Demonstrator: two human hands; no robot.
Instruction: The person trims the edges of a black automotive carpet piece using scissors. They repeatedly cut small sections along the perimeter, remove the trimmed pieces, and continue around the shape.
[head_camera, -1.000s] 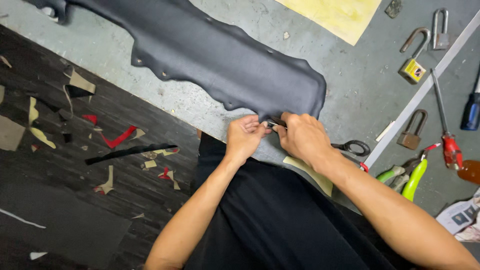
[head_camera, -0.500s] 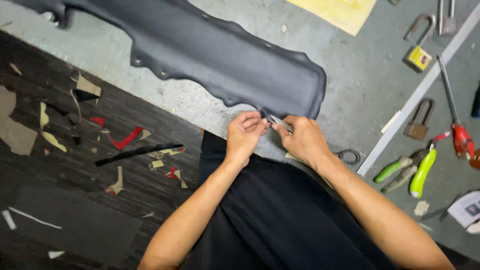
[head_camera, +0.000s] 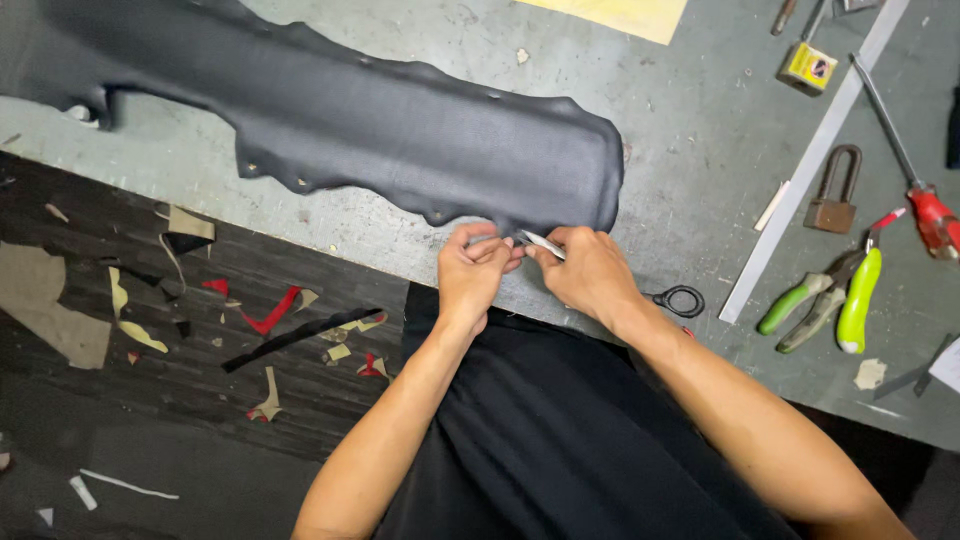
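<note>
Directly below us, we see both hands meeting at the near edge of a grey workbench (head_camera: 690, 110). Our left hand (head_camera: 470, 272) is curled closed, its fingertips pinching the lower rim of a long black leather piece (head_camera: 400, 130). Our right hand (head_camera: 590, 275) is closed around a slim metal tool (head_camera: 540, 243) whose bright tip points toward the left fingers; we cannot tell exactly what kind of tool it is.

The leather piece stretches away from the hands up and to the left, its wavy edge dotted with small holes, and its rounded end sits just above the right hand. The black loop of a pair of scissors (head_camera: 681, 300) lies just right of the right wrist.

Farther right, well apart from the hands, lie green-handled pliers (head_camera: 835, 300), a brown padlock (head_camera: 832, 195), a red-handled screwdriver (head_camera: 915, 170) and a long pale metal strip (head_camera: 810, 165). Bare bench shows between that strip and the leather.

Left of the left forearm, the bench edge drops to a dark floor (head_camera: 150, 440) scattered with offcuts (head_camera: 270, 315).
</note>
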